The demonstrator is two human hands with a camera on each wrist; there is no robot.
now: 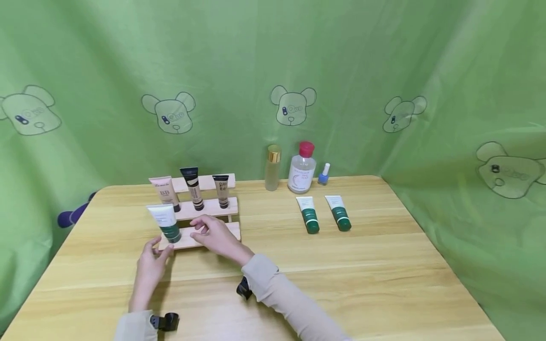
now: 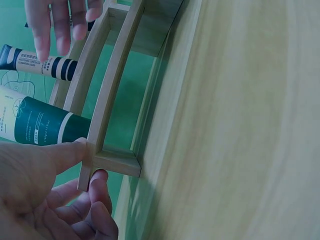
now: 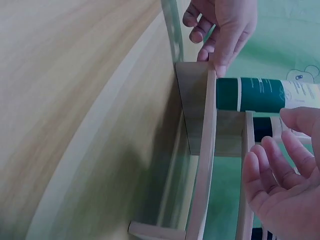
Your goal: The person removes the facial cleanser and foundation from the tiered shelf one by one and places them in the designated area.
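Observation:
A three-step wooden display rack (image 1: pixel 232 228) stands at the left of the table. At its front left corner my left hand (image 1: pixel 150 266) pinches the lowest step, thumb on top and fingers beneath. A white and green squeeze tube (image 1: pixel 165 221) stands cap down on that step, just beside the thumb. My right hand (image 1: pixel 216 237) hovers over the same step, right of the tube, its fingers loosely bent and holding nothing. On the middle step stand a pink BB cream tube (image 1: pixel 165 192), a black-topped concealer tube (image 1: pixel 193 189) and a smaller dark-topped tube (image 1: pixel 222 192).
Two more green and white tubes (image 1: pixel 309 215) lie on the table (image 1: pixel 341 284) to the right. Behind them stand a gold-capped bottle (image 1: pixel 272 170), a clear bottle with a red cap (image 1: pixel 302 171) and a blue nail polish bottle (image 1: pixel 323 176). A green curtain (image 1: pixel 230 94) hangs behind.

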